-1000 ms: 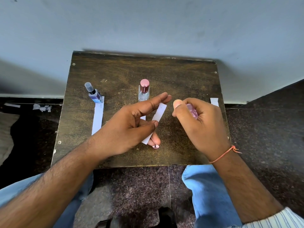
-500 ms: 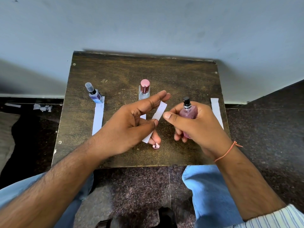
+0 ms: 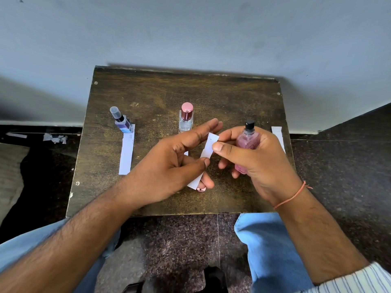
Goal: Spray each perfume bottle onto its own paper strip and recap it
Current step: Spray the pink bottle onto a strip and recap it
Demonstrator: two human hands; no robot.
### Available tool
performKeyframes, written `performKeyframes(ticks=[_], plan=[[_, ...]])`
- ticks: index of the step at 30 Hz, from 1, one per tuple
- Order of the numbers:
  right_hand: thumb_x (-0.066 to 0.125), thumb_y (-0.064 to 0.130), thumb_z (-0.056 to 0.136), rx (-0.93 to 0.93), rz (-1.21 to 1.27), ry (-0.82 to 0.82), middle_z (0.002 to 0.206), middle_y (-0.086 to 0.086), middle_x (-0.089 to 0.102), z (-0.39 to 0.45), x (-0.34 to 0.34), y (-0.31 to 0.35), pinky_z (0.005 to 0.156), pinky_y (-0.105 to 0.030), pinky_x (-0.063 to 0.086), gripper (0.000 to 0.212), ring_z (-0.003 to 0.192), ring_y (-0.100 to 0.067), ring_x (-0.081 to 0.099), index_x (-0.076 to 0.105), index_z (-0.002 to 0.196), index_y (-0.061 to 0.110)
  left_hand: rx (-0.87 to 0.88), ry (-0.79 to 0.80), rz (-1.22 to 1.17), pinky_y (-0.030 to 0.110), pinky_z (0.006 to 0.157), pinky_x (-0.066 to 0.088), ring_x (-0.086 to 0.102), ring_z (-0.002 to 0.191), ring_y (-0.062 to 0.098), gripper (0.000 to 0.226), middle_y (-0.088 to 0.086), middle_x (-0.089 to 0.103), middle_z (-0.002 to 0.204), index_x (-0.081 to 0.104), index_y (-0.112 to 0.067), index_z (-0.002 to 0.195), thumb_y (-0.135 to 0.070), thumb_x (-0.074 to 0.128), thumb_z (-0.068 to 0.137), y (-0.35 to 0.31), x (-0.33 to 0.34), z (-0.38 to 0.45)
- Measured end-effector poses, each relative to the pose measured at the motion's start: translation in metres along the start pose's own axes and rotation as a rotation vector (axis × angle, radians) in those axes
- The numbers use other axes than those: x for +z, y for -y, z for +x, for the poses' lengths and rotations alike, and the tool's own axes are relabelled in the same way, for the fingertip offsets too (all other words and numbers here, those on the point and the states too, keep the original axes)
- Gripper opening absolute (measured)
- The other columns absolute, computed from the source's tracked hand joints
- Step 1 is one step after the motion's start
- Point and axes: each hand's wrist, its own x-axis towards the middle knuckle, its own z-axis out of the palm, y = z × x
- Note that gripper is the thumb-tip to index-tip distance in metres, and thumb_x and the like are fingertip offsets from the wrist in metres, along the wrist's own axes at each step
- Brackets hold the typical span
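Left hand (image 3: 169, 163) pinches the paper strip (image 3: 206, 152) between thumb and fingers, a small pink cap (image 3: 201, 189) tucked under its lower fingers. Right hand (image 3: 254, 157) grips the pink bottle (image 3: 246, 144), thumb forward near the strip's top end. Change over the last second: the right forefinger came off the black nozzle (image 3: 249, 124) and the bottle is upright again, so the spray on this strip looks done; recap next. Bottle sits just right of the strip, nearly touching. Blue bottle (image 3: 122, 122) and clear bottle (image 3: 186, 118) stand capped left of the strip on the table (image 3: 211, 92).
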Motion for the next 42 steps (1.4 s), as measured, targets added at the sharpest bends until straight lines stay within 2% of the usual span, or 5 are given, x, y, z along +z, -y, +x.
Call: performKeyframes(ticks=[3, 11, 31, 37, 42], plan=[[0.085, 0.004, 0.086, -0.013, -0.015, 0.000, 0.076, -0.004, 0.076, 0.001, -0.004, 0.001, 0.044, -0.026, 0.043, 0.016, 0.057, -0.020, 0.067, 0.077, 0.097, 0.013, -0.019, 0.000, 0.012, 0.065, 0.082, 0.065, 0.083, 0.080, 0.041, 0.081, -0.018, 0.048, 0.168, 0.036, -0.026, 0.168, 0.009, 0.066, 0.101, 0.000, -0.001, 0.000], [0.088, 0.008, 0.084, 0.022, -0.176, -0.118, 0.078, 0.000, 0.077, 0.010, -0.034, 0.007, 0.040, -0.025, 0.041, 0.019, 0.049, -0.017, 0.055, 0.078, 0.098, 0.014, 0.021, -0.074, 0.233, 0.026, 0.047, 0.056, 0.072, 0.045, 0.021, 0.080, -0.027, 0.051, 0.162, 0.033, -0.040, 0.167, -0.015, 0.072, 0.102, -0.001, -0.007, -0.006], [0.089, 0.009, 0.084, -0.056, -0.467, -0.283, 0.087, 0.002, 0.080, 0.038, -0.038, -0.008, 0.042, -0.015, 0.042, 0.024, 0.050, -0.007, 0.059, 0.074, 0.094, 0.025, 0.145, -0.059, 0.520, 0.014, 0.046, 0.042, 0.047, 0.039, 0.006, 0.055, -0.026, 0.081, 0.114, 0.062, -0.035, 0.150, -0.023, 0.077, 0.099, 0.001, -0.021, -0.016], [0.092, 0.020, 0.079, -0.116, -0.625, -0.286, 0.089, 0.015, 0.080, 0.043, -0.044, -0.009, 0.083, -0.046, 0.066, 0.026, 0.076, -0.004, 0.074, 0.075, 0.093, 0.034, 0.154, -0.033, 0.575, 0.021, 0.042, 0.045, 0.053, 0.039, 0.017, 0.054, -0.027, 0.080, 0.113, 0.060, -0.039, 0.151, -0.030, 0.075, 0.100, 0.000, -0.026, -0.021], [0.092, 0.020, 0.079, -0.145, -0.636, -0.291, 0.089, 0.018, 0.080, 0.044, -0.039, -0.008, 0.087, -0.049, 0.065, 0.026, 0.083, -0.003, 0.076, 0.075, 0.093, 0.033, 0.155, -0.020, 0.589, 0.020, 0.042, 0.042, 0.053, 0.038, 0.022, 0.054, -0.028, 0.080, 0.112, 0.060, -0.037, 0.151, -0.027, 0.076, 0.101, -0.001, -0.027, -0.022]])
